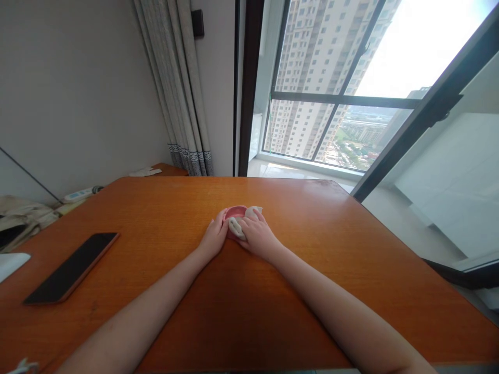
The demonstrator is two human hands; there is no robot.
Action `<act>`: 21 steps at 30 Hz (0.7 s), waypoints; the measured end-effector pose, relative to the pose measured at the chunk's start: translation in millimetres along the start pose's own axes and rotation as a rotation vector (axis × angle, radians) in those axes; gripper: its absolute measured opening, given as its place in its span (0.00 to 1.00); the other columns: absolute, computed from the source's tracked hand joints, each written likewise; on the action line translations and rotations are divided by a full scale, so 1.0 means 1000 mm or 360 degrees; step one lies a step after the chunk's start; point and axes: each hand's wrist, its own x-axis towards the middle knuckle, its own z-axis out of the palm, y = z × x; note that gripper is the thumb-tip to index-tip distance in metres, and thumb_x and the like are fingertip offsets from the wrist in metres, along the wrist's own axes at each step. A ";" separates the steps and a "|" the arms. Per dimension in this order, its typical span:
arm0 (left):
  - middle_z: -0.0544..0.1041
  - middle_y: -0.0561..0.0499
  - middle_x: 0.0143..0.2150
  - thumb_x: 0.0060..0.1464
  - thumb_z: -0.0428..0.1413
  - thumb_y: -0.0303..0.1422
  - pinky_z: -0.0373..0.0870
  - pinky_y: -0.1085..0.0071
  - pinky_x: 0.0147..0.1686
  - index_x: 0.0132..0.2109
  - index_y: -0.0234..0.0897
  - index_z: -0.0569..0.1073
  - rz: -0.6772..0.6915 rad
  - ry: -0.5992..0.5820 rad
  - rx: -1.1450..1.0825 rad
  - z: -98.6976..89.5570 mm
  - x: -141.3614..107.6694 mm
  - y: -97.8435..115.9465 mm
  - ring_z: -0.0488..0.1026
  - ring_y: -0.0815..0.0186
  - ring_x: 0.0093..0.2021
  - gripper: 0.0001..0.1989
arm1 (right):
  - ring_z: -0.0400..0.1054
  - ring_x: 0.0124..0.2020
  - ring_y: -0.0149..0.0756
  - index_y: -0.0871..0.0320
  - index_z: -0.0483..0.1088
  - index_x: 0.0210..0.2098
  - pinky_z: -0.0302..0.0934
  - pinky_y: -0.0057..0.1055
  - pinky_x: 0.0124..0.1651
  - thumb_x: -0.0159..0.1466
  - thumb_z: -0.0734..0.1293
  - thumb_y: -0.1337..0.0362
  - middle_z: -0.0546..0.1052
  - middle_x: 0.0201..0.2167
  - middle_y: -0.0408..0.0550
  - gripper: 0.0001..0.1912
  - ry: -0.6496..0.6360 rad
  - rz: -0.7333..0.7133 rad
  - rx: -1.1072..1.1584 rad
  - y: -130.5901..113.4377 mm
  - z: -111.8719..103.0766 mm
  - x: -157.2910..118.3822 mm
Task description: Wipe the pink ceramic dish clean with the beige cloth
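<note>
A small pink bowl (236, 210) is at the middle of the wooden table (175, 208). My left hand (214, 235) grips its left side, fingers curled along the rim. My right hand (258, 233) is closed on a whitish cloth (236, 228) and presses it against the bowl's near right side. Part of the cloth sticks out beyond my right fingers. The bowl's lower right part is hidden by the cloth and my right hand.
A dark phone-like slab (74, 267) lies on the table at left, with a white object (13, 264) near the left edge. Beyond the far left edge are a power strip (80, 194) and some fabric (23, 215). A grey curtain (179, 88) hangs behind, beside a large window (312, 124).
</note>
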 end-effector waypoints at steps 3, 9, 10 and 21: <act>0.64 0.44 0.61 0.60 0.43 0.42 0.54 0.56 0.61 0.60 0.39 0.59 0.0039 -0.0005 -0.0075 -0.002 -0.001 0.005 0.61 0.59 0.60 0.23 | 0.64 0.38 0.39 0.59 0.67 0.39 0.47 0.40 0.55 0.59 0.65 0.54 0.74 0.33 0.48 0.15 -0.0007 -0.0123 -0.0045 0.010 0.006 0.000; 0.56 0.45 0.65 0.55 0.51 0.40 0.54 0.61 0.61 0.61 0.42 0.55 0.0117 0.0291 -0.0605 0.002 -0.006 0.020 0.55 0.59 0.64 0.28 | 0.59 0.30 0.34 0.58 0.66 0.29 0.54 0.32 0.46 0.66 0.55 0.69 0.70 0.26 0.46 0.12 0.0350 -0.0467 -0.0289 0.011 0.014 0.001; 0.53 0.46 0.67 0.56 0.51 0.40 0.55 0.62 0.61 0.62 0.44 0.53 0.0069 0.0324 -0.0728 0.005 -0.008 0.021 0.54 0.59 0.65 0.29 | 0.58 0.30 0.34 0.58 0.66 0.28 0.54 0.32 0.47 0.66 0.54 0.71 0.69 0.26 0.45 0.13 0.0419 -0.0490 -0.0312 0.010 0.014 0.001; 0.59 0.44 0.62 0.56 0.50 0.42 0.50 0.61 0.63 0.60 0.40 0.56 0.0011 0.0471 -0.0609 0.000 -0.006 0.020 0.56 0.60 0.63 0.26 | 0.62 0.42 0.34 0.57 0.67 0.38 0.44 0.40 0.58 0.67 0.54 0.69 0.73 0.36 0.45 0.11 0.0348 -0.0358 -0.0175 0.008 0.005 -0.003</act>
